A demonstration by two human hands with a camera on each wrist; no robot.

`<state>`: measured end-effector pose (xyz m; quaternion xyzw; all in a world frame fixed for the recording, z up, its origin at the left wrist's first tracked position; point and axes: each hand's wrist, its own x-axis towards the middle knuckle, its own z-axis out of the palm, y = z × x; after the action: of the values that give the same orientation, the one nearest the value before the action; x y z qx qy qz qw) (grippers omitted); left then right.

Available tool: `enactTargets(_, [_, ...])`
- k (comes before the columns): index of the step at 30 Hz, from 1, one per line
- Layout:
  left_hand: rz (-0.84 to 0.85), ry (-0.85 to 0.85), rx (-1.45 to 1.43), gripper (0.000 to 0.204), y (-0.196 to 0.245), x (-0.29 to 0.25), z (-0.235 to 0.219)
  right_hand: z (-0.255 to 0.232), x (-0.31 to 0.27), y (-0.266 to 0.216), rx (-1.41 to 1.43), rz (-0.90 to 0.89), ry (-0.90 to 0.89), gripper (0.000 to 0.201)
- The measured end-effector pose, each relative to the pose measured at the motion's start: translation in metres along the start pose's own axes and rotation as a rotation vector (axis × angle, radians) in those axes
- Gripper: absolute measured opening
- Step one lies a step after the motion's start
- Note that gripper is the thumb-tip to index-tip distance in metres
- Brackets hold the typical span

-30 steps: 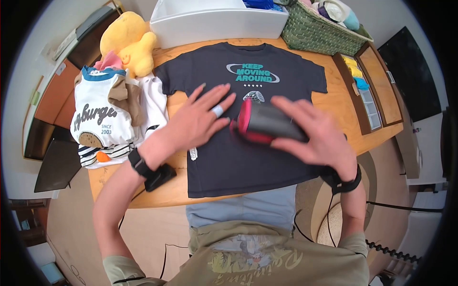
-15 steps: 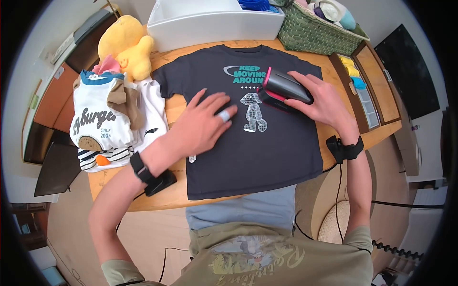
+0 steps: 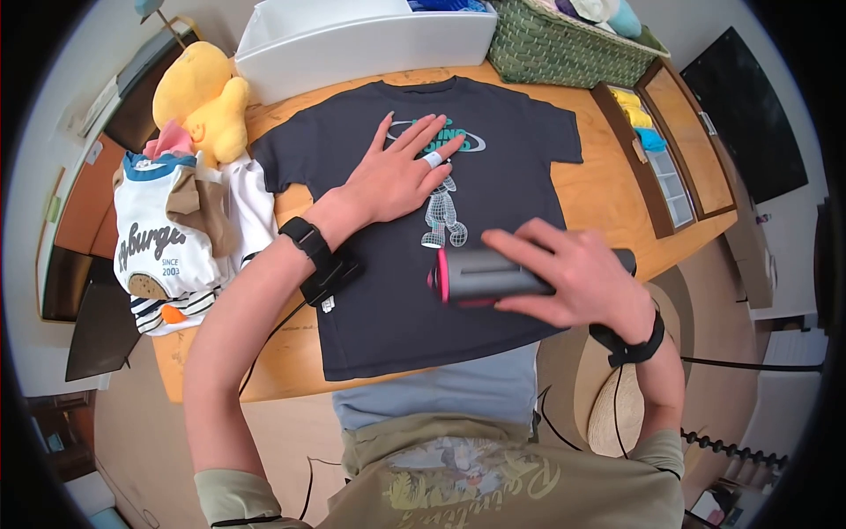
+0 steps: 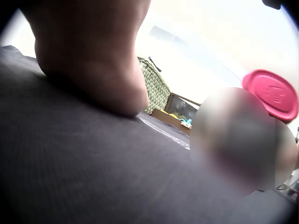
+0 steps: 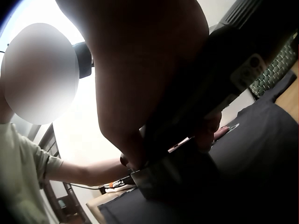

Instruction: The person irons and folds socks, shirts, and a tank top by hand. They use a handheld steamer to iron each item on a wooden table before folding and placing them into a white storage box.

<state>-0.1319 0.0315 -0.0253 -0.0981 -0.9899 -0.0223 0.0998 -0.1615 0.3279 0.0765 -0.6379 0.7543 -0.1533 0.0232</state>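
Wooden tabletop (image 3: 599, 203) bears a dark T-shirt (image 3: 379, 304), spread flat, likely light, limp and best lifted by shoulders or hem; the left hand (image 3: 397, 175) rests on it, fingers extended, while the right hand (image 3: 582, 278) grips a rigid-looking grey-and-pink device (image 3: 489, 275)

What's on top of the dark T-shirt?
The left hand rests on the shirt, hiding part of the green lettering. The right hand grips a grey-and-pink device over the lower front. What lies beneath both is covered; whether the device touches can't be told.
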Motion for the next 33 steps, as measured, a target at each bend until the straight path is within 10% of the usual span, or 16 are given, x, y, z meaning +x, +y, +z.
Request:
enactTargets(10, [0.032,0.067,-0.001,0.054,0.0,-0.003,-0.002,0.009,-0.016,-0.039,0.037,-0.156,-0.086,0.073])
enactTargets(22, [0.348,-0.025,-0.404,0.057,0.067,-0.09,-0.054,-0.041,0.019,0.01,-0.046,0.331,0.496,0.065])
enactTargets(33, [0.494,-0.021,-0.548,0.058,0.089,-0.103,-0.033,0.006,0.078,-0.015,0.035,0.185,0.185,0.063])
